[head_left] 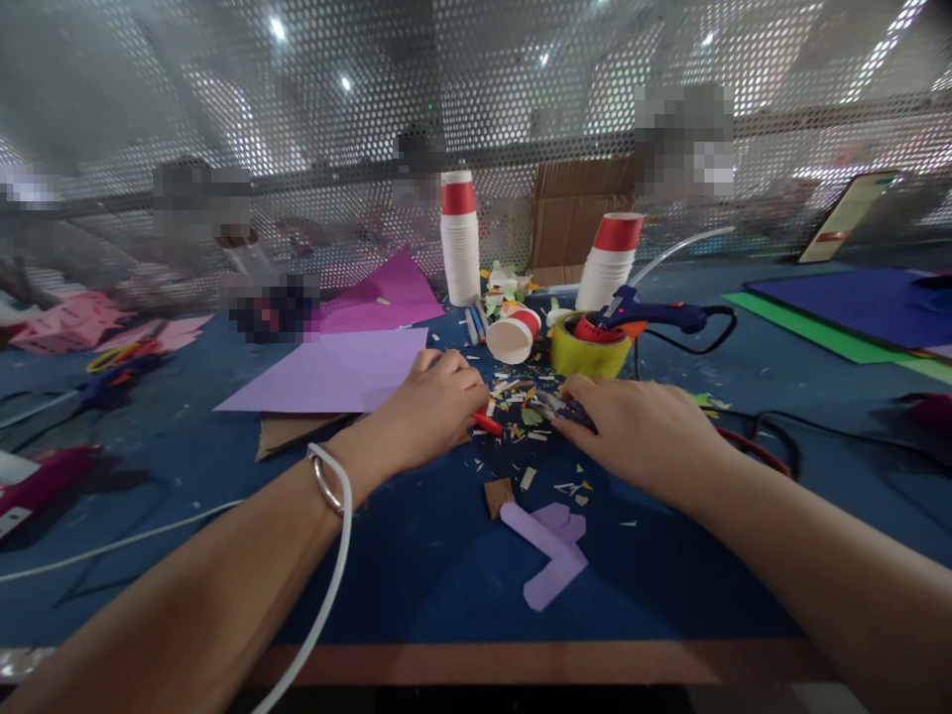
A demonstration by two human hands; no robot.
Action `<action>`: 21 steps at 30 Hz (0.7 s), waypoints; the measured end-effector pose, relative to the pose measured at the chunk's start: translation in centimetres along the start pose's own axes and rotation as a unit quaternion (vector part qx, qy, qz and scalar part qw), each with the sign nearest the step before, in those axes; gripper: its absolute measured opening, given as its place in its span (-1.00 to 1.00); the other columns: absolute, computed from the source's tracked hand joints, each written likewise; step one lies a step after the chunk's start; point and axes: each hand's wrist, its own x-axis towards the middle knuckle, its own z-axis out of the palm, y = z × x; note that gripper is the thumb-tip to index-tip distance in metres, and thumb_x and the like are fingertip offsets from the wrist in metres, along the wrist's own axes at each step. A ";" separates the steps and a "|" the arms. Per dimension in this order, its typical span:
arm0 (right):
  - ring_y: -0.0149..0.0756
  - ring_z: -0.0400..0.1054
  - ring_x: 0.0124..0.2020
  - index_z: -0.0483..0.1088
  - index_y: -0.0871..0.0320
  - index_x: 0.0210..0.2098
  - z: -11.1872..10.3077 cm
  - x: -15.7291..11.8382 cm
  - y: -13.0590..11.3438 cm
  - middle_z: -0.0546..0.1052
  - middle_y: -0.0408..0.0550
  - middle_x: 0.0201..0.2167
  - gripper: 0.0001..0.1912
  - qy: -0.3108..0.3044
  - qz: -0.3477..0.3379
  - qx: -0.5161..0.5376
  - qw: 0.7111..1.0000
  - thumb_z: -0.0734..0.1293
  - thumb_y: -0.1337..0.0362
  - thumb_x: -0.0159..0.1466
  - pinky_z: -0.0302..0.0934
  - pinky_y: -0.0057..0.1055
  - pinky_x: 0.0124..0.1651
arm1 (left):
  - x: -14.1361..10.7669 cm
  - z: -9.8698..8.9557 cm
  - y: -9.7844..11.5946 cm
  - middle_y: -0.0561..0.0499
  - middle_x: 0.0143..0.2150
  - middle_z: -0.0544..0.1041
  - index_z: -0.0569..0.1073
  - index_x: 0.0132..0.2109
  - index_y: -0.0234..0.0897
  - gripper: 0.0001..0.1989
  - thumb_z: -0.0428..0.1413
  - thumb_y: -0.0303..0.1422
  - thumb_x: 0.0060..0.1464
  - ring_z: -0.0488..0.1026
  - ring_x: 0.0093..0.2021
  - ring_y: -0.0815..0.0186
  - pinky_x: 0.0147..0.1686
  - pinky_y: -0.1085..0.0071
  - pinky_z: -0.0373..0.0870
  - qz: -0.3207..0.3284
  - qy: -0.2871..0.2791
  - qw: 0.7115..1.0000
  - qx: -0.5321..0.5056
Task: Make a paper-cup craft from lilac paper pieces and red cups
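Observation:
My left hand (446, 402) is closed, palm down, at the middle of the table. A slim red piece (489, 424) sticks out from under its fingers; the rest is hidden. My right hand (644, 431) curls over a dark-handled tool with a grey metal tip (561, 408), which looks like pliers. Paper scraps (519, 397) lie scattered between the two hands. Nearer to me rests a folded light-purple paper piece (554, 555), its upper end touching a small brown cardboard square (498, 496). A white cord (343, 535) hangs around my left wrist.
A light-purple sheet (334, 372) lies beyond my left forearm. Behind my hands are a tipped paper cup (513, 337), cup stacks (461, 243), and a yellow-green tape roll (587, 355) with a blue glue gun (654, 313) resting on it. Black cables (833, 426) run right. Perforated metal (491, 109) stands behind.

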 end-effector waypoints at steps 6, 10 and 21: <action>-0.10 0.52 -0.33 0.42 0.12 -0.03 -0.2 -0.5 -0.3 0.62 -0.04 -0.30 -0.72 0.119 -0.064 0.136 0.981 0.32 0.17 0.30 0.19 -0.31 -0.42 | 0.0 -0.7 0.9 -0.06 -0.14 0.57 0.43 -0.09 -0.27 -0.88 0.03 -0.46 0.26 0.38 -0.02 0.13 0.05 0.11 0.06 0.014 0.103 0.994 -0.018; -0.30 0.50 -0.37 0.40 0.14 -0.02 0.1 -0.7 -0.9 0.60 -0.12 -0.33 -0.73 0.189 -0.151 0.329 0.913 0.34 0.27 0.28 0.28 -0.41 -0.35 | 0.2 -1.3 2.3 -0.01 -0.22 0.57 0.44 -0.13 -0.25 -0.92 0.09 -0.44 0.23 0.43 -0.12 0.18 -0.05 0.17 0.15 0.003 0.189 0.976 -0.106; -0.49 0.26 -0.61 0.41 0.13 -0.33 -0.6 -0.7 -0.7 0.44 -0.24 -0.55 -0.94 0.320 -0.040 0.516 0.793 0.38 0.30 0.27 0.16 -0.51 -0.57 | -3.6 -2.9 9.2 -0.12 0.03 0.55 0.40 0.03 -0.27 -0.59 0.21 -0.13 0.15 0.44 0.02 0.05 0.00 0.07 0.34 -0.012 0.145 0.972 -0.186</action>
